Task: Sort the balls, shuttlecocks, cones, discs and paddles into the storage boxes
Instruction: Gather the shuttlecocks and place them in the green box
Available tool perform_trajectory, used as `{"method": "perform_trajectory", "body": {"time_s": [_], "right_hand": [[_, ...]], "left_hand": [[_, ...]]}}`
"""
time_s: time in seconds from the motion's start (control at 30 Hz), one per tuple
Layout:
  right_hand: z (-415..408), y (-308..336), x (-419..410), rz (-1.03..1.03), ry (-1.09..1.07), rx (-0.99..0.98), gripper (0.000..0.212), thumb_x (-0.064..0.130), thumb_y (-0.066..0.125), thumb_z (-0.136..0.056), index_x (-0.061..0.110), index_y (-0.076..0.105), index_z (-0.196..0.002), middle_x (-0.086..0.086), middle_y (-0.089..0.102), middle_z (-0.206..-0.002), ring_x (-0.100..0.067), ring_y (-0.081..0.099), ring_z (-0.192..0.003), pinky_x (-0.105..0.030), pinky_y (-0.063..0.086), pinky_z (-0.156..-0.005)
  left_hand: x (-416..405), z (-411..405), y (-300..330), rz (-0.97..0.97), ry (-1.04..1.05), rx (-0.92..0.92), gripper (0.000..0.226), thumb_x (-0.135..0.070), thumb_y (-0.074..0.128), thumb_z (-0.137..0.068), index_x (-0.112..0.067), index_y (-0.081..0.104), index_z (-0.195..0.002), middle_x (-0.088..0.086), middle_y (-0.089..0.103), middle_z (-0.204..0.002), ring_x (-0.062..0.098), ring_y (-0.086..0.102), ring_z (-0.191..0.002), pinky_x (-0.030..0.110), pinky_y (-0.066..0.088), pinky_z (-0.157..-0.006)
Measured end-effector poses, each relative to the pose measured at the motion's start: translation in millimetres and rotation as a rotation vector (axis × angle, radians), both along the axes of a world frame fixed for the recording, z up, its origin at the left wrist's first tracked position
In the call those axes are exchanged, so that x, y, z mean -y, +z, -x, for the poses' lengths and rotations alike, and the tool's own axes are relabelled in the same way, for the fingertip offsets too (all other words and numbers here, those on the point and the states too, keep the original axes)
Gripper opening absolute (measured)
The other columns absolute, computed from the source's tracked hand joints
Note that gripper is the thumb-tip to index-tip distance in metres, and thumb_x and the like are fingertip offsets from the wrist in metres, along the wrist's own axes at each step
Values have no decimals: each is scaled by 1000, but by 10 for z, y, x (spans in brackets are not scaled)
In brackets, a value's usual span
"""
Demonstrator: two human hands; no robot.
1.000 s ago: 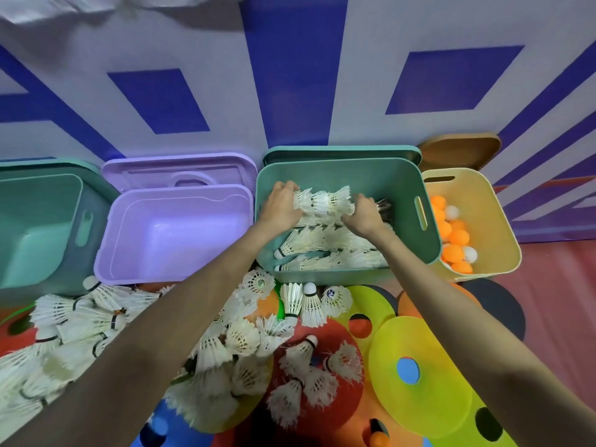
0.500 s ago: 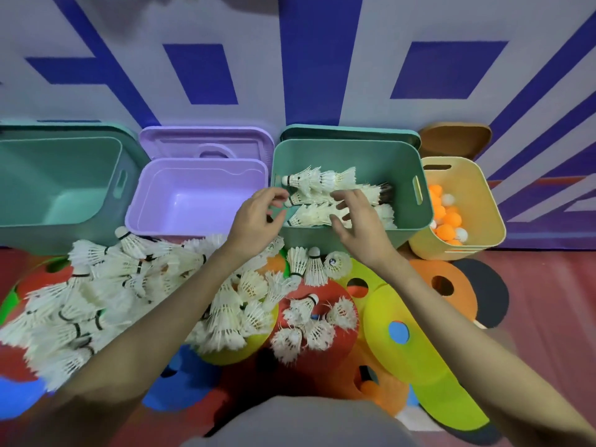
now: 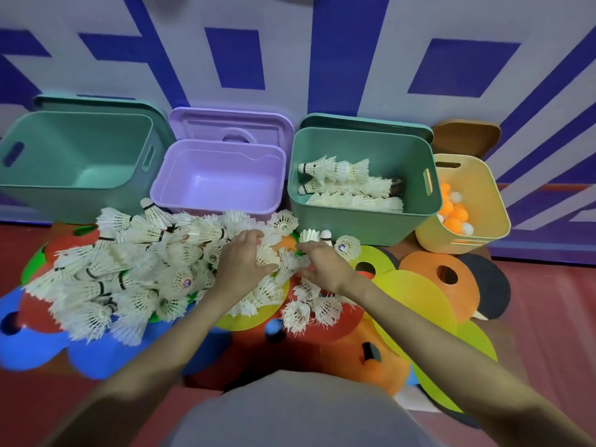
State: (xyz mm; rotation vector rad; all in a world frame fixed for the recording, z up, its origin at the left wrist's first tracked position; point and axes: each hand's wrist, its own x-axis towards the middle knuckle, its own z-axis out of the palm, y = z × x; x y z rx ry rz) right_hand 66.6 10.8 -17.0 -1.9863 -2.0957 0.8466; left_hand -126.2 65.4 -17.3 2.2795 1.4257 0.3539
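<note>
Head view, looking down at the floor.

Four open boxes in a row along the far edge of the floor, by the wall, lids stood up behind them so nothing blocks the tops. From the left: a big green box [image 3: 64, 201], a purple box [image 3: 180, 201], a second green box [image 3: 361, 221], a small yellow box [image 3: 483, 221].

Inside the second green box, packed shuttlecocks [image 3: 348, 185], lying on their sides in neat rows, one pushed into the next. Probably stacked that way to save room. Inside the yellow box, orange and white balls [image 3: 454, 214], kept apart from everything else.

Just in front of the boxes, a big heap of loose shuttlecocks [image 3: 129, 272], spilling toward the left edge of the floor and lying on top of flat discs [image 3: 419, 295] in yellow, orange, red and blue. Near the right side, under the orange disc, a dark paddle [image 3: 490, 285].

Left hand [image 3: 245, 262] down in the right end of the heap, fingers curled round a small bunch of feathers. Right hand [image 3: 325, 269] close beside it, fingers bent in and nipping more feathers from the other side. Looks like scooping up one handful between the two, right in front of the second green box, so the trip is short.

Lots left to sort: most of the heap, then all the discs and the paddle.
</note>
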Motion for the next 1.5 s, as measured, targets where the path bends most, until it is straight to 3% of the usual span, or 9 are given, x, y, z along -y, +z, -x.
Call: {"method": "perform_trajectory", "body": {"time_s": [0.1, 0.23, 0.43, 0.67, 0.87, 1.07, 1.23, 1.33, 1.5], "right_hand": [[123, -62, -61, 34, -46, 48, 38, 28, 63, -88, 5, 56, -117, -16, 59, -117, -33, 53, -109, -40, 43, -97], [174, -49, -44, 25, -84, 35, 21, 11, 52, -87, 10, 45, -68, -13, 54, -77, -32, 53, -76, -36, 44, -69], [44, 91, 44, -85, -172, -34, 11, 11, 51, -90, 4, 54, -82, -17, 62, -82, -34, 56, -76, -35, 38, -62], [-139, 239, 189, -225, -322, -112, 14, 15, 53, -92, 5, 58, -84, -13, 64, -78, -28, 57, -73, -35, 38, -62], [-269, 282, 370, -314, -428, -191, 14, 16, 57, -93, 3, 59, -86, -10, 62, -78, -27, 56, -73, -34, 38, -62], [-222, 468, 586, -578, -382, -274, 11, 19, 61, -93, 10, 66, -91, 2, 66, -87, -11, 56, -84, -24, 42, -73], [-75, 507, 614, -706, -235, -249, 11, 15, 64, -90, 8, 71, -96, 0, 70, -91, -19, 60, -90, -32, 47, -81], [-2, 481, 573, -685, -165, -253, 14, 14, 63, -90, 10, 73, -100, 0, 71, -94, -19, 60, -93, -37, 48, -81], [131, 479, 510, -559, 71, -217, 19, 17, 55, -95, 11, 71, -104, -1, 70, -94, -19, 59, -94, -34, 47, -85]], "left_hand": [[36, 11, -31, -59, 23, -117, 66, -45, 81, -69, -11, 53, -118, 3, 59, -111, 22, 54, -106, 36, 37, -90], [55, -27, -47, -130, 10, -207, 61, -47, 80, -70, -14, 51, -112, 1, 58, -105, 21, 53, -100, 34, 37, -88], [56, -157, -21, -225, -92, -548, 66, -53, 72, -76, -15, 44, -121, 4, 61, -114, 23, 55, -107, 37, 32, -99], [71, -253, -55, -271, -91, -696, 60, -29, 75, -75, -13, 46, -124, 1, 66, -100, 20, 61, -97, 39, 27, -110], [88, -197, -10, -153, -16, -482, 75, -43, 75, -71, -11, 38, -128, 7, 58, -115, 26, 54, -109, 48, 24, -110], [249, -18, 118, -99, 20, 102, 79, -30, 81, -67, -5, 42, -132, 7, 56, -105, 20, 51, -93, 42, 42, -90], [335, 47, 171, -49, -41, 200, 83, -33, 82, -68, -13, 38, -135, -3, 56, -108, 13, 51, -97, 41, 37, -97], [332, 60, 155, -26, -62, 235, 78, -38, 80, -68, -16, 42, -132, -6, 54, -108, 13, 52, -103, 31, 28, -99], [395, 67, 212, 73, -53, 460, 74, -16, 83, -68, -13, 43, -131, 3, 50, -113, 9, 54, -99, 4, 44, -77]]}}
